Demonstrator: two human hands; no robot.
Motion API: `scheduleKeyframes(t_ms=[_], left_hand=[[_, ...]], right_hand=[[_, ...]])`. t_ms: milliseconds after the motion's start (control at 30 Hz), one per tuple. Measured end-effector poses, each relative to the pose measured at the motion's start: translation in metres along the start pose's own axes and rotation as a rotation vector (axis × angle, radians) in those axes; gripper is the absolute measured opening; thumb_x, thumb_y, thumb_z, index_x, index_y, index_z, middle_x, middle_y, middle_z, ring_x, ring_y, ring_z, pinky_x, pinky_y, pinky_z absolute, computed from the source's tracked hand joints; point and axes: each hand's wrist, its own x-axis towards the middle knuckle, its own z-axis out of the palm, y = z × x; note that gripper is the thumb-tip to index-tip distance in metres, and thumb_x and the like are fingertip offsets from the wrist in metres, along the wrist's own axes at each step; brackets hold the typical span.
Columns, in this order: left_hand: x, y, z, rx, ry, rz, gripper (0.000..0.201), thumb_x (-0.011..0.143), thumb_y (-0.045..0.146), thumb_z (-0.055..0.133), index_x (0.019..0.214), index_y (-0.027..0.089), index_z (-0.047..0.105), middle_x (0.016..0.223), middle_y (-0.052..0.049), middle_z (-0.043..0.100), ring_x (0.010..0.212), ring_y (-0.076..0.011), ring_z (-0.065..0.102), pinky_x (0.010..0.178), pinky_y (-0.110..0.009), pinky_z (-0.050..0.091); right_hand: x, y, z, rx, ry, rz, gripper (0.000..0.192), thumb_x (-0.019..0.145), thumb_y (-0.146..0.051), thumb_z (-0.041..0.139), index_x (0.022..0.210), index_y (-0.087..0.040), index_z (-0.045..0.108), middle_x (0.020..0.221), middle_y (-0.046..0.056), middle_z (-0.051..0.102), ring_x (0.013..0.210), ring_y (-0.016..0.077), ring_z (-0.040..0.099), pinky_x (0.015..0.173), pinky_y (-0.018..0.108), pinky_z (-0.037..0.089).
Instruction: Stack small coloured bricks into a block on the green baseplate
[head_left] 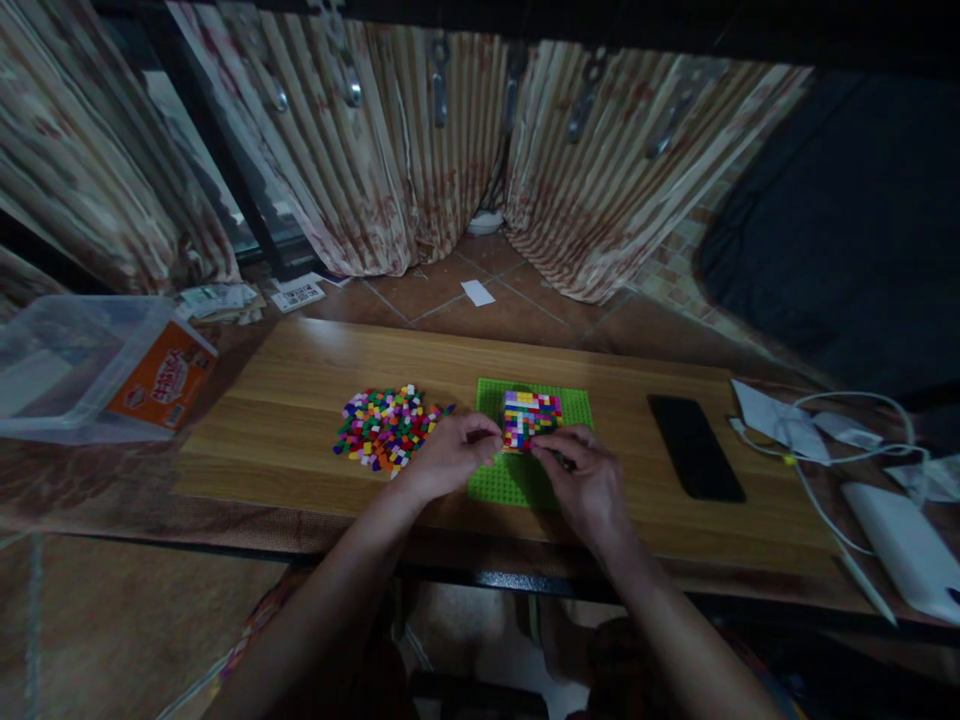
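A block built of small multicoloured toy bricks (531, 412) stands on a green studded baseplate (491, 484). My left hand (454, 452) is at the block's left front corner, with thumb and fingers drawn together. At the front right side is my right hand (589, 478), its thumb and forefinger pinched close against the bricks. Whatever either set of fingertips holds is too small to make out. Just left of my left hand lies a loose pile of coloured bricks (382, 425).
The wooden board (300, 375) carries a black phone (694, 447) on its right. Further right are white cables (814, 505) and a white power bank (904, 550). A clear plastic box (82, 350) with an orange label stands at the left. Curtains (420, 150) hang behind.
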Motion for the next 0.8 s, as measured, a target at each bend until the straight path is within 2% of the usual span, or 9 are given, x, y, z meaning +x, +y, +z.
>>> scheduleKeyframes(t_ms=[167,300,633,800], left_hand=[[0.000,-0.003,-0.003,0.028,-0.004,0.016,0.013,0.080,0.026,0.060,0.084,0.015,0.066,0.070,0.001,0.061,0.063,-0.0117,0.057,0.063,-0.025,0.048],[0.002,-0.008,-0.003,0.057,-0.022,0.042,0.013,0.080,0.026,0.059,0.084,0.015,0.066,0.072,0.000,0.061,0.065,-0.0120,0.057,0.063,-0.025,0.048],[0.003,-0.005,0.004,0.139,0.019,0.056,0.011,0.081,0.022,0.057,0.082,0.016,0.066,0.066,0.001,0.062,0.061,-0.0118,0.057,0.060,-0.024,0.045],[0.005,-0.009,0.007,0.145,0.031,0.084,0.011,0.081,0.023,0.058,0.081,0.016,0.066,0.067,0.001,0.062,0.062,-0.0121,0.058,0.061,-0.024,0.046]], right_hand=[[0.001,0.000,0.003,0.064,0.062,0.051,0.008,0.079,-0.029,0.069,0.077,-0.024,0.075,0.083,0.002,0.062,0.074,0.0159,0.061,0.066,0.030,0.049],[0.002,-0.002,0.004,0.074,0.064,0.056,0.010,0.080,-0.028,0.068,0.073,-0.023,0.073,0.080,0.002,0.061,0.071,0.0153,0.060,0.064,0.029,0.047],[0.001,0.000,0.002,-0.029,-0.007,-0.105,0.014,0.087,-0.024,0.062,0.079,-0.022,0.072,0.080,0.002,0.065,0.072,0.0155,0.063,0.067,0.028,0.048],[0.003,0.002,0.004,-0.012,-0.021,-0.128,0.015,0.088,-0.024,0.060,0.078,-0.022,0.072,0.079,0.003,0.065,0.072,0.0155,0.063,0.068,0.029,0.049]])
